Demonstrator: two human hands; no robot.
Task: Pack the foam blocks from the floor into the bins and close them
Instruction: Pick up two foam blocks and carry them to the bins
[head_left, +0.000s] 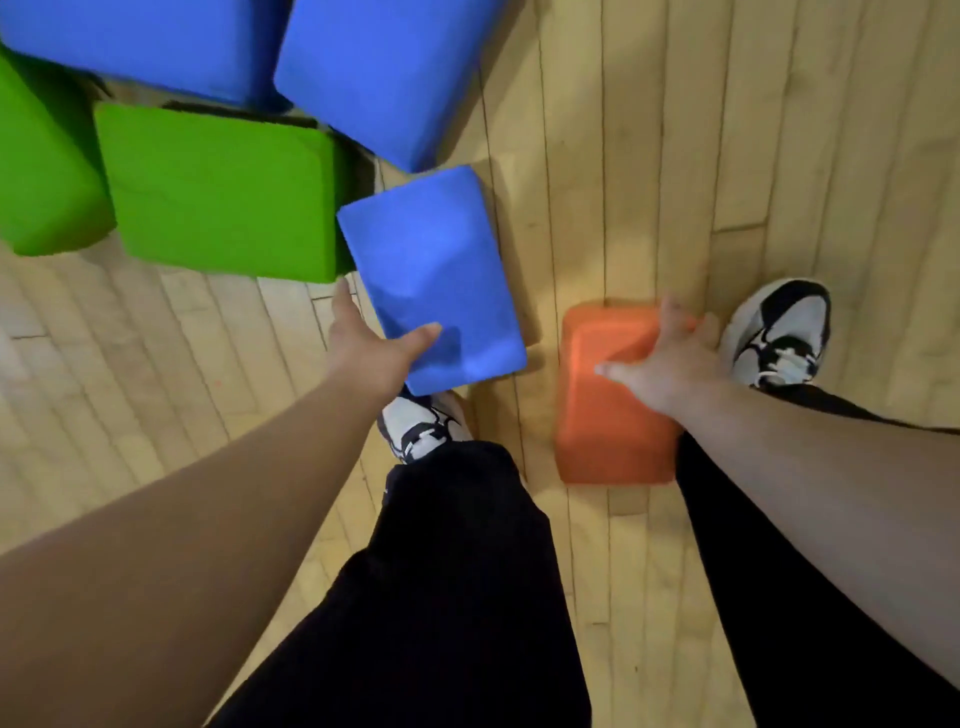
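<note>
My left hand (371, 345) grips a blue foam block (436, 270) by its near left corner, thumb on top and fingers underneath. The block is tilted and its far end points away from me. My right hand (667, 358) grips an orange foam block (605, 415) along its right side, thumb across the top face. The orange block sits low, near the wooden floor between my legs. No bin is in view.
Two green foam blocks (223, 192) lie at the upper left, with two larger blue blocks (379, 73) behind them. My two shoes (779, 332) and dark trouser legs stand on the wooden floor (701, 130), which stretches away to the right.
</note>
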